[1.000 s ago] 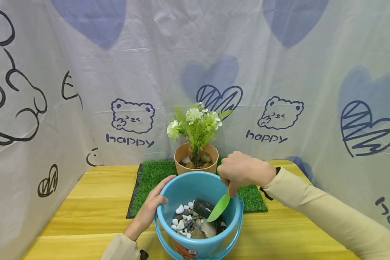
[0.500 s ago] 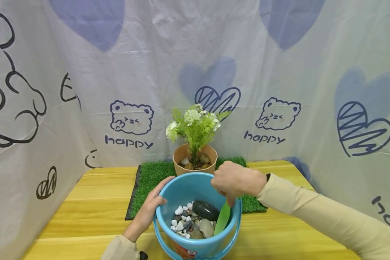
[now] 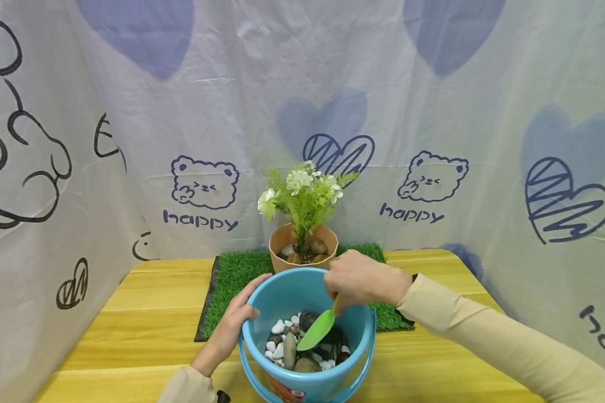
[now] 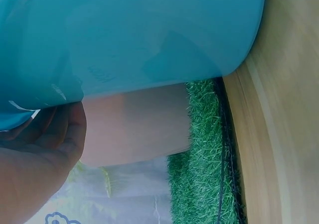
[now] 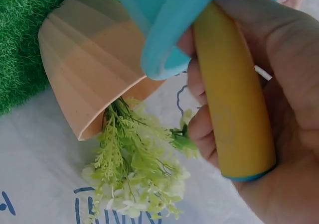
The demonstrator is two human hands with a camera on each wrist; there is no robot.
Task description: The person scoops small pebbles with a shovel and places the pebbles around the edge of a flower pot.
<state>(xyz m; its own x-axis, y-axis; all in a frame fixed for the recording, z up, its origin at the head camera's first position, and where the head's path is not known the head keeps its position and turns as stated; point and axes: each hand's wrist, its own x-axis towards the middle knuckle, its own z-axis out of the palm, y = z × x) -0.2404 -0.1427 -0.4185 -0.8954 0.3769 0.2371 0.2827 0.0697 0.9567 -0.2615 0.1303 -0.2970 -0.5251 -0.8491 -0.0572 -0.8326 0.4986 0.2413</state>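
A light-blue bucket [image 3: 319,384] holds white pebbles [image 3: 278,327], darker small stones and several larger ones. My left hand [image 3: 230,323] grips its left rim, thumb over the edge and fingers along the outside wall. My right hand [image 3: 364,281] reaches over the far right rim, holding a toy trowel by its yellow handle [image 5: 237,99], fingers wrapped around it. The trowel's green blade [image 3: 316,331] slants down to the left among the stones. Its tip is right beside a long grey stone [image 3: 289,351]. A large black stone [image 3: 308,319] is partly hidden behind the blade.
Behind the bucket, a peach flowerpot [image 3: 302,264] with white flowers and green leaves [image 3: 305,193] stands on an artificial grass mat [image 3: 232,285]. The wooden table [image 3: 146,324] extends to both sides. A printed cloth [image 3: 262,78] encloses the back and sides.
The trowel blade has gone from mid-bucket to the right wall, then back left. The large pale stone has shifted left and lies lengthwise. My left hand stays on the rim.
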